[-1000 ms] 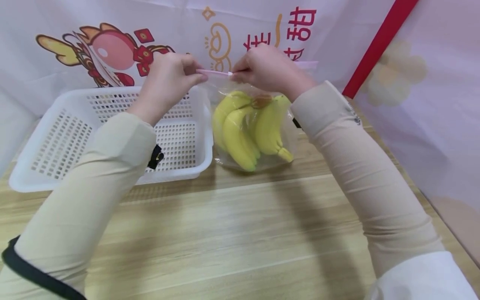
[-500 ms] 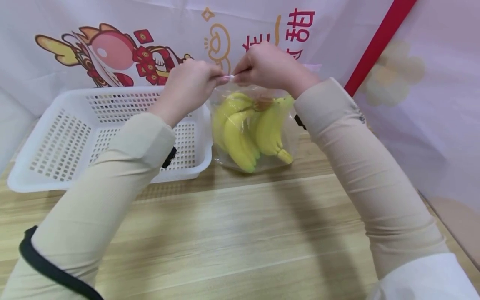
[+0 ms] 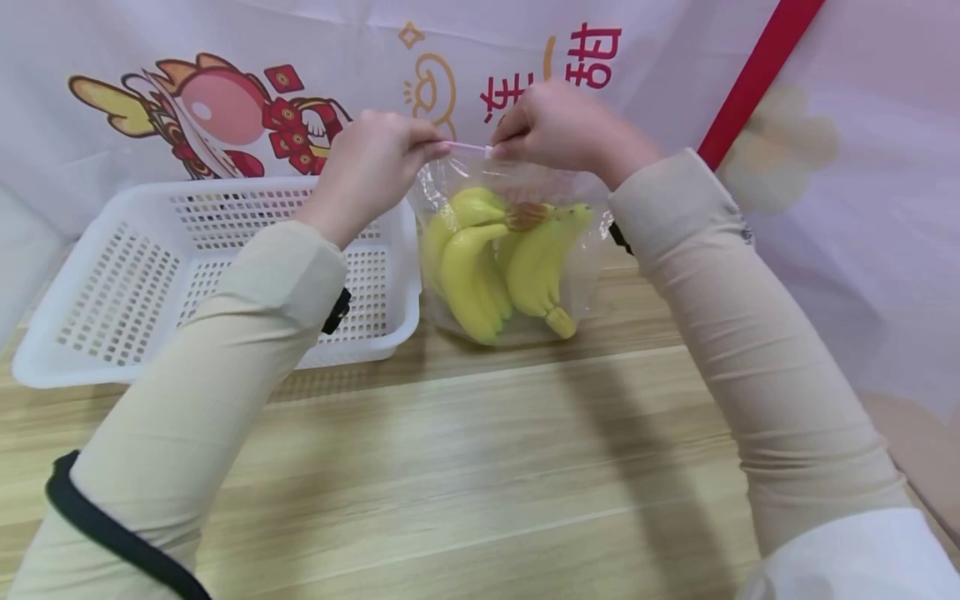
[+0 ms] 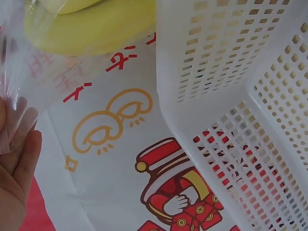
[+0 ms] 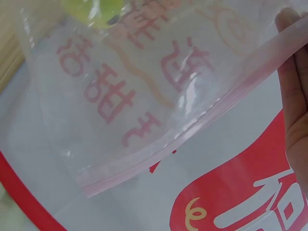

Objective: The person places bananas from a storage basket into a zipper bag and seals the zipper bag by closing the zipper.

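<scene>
A clear zip bag [image 5: 115, 144] stands upright on the table, with bananas [image 3: 472, 283] inside. In the head view, my left hand [image 3: 375, 167] pinches the pink zip strip [image 3: 468, 147] at the bag's top between thumb and fingers. Just to its right, my right hand [image 3: 558, 129] pinches the same strip at a small white slider [image 3: 489, 152]. A short taut length of the strip shows between the two hands. From the right wrist, the pink edge slants up to the fingers [image 5: 291, 86]. The left wrist view catches the left fingers [image 4: 26, 159] at the bag's film.
A white perforated basket [image 3: 408, 321] sits close to the bag's left side. Behind both hangs a white printed cloth [image 3: 330, 50] with a red stripe [image 3: 757, 75] on the right. The wooden table [image 3: 465, 467] stretches toward the person.
My left hand first came right until both hands met at the strip. Since then the right hand has shifted right, and a short length of strip shows again between them.
</scene>
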Available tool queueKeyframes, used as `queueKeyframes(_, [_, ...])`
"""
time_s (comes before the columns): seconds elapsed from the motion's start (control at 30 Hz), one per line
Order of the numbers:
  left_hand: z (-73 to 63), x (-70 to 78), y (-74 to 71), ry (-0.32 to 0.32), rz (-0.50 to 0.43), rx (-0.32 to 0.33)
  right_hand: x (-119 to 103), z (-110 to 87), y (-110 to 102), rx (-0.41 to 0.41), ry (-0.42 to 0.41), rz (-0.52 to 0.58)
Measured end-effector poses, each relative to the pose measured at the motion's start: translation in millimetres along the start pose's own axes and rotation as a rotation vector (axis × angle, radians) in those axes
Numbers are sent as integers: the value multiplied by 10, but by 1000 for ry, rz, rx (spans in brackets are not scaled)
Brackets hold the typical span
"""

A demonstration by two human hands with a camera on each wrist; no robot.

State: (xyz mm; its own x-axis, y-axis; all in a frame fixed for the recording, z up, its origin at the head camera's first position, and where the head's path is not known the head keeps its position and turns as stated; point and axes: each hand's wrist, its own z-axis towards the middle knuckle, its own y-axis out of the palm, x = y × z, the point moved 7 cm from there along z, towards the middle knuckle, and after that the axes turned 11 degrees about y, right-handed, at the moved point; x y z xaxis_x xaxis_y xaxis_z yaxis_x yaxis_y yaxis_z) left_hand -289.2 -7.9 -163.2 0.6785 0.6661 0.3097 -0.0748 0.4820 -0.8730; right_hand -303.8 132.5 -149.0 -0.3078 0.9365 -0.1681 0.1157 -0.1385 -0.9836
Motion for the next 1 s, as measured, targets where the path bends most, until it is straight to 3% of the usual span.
queueKeyframes(0.2, [-32,-36,25,-14,-16,29,140,-42,-19,-1,50,-21])
queueKeyframes(0.47, [-43,18,35,17,4,90,224,-109,-32,-29,93,67])
queueKeyframes(0.73, [3,76,51,13,-30,82,182,-114,-13,-40,84,62])
queueKeyframes(1.0, [-20,81,35,17,3,123,163,-118,-10,-21,52,16])
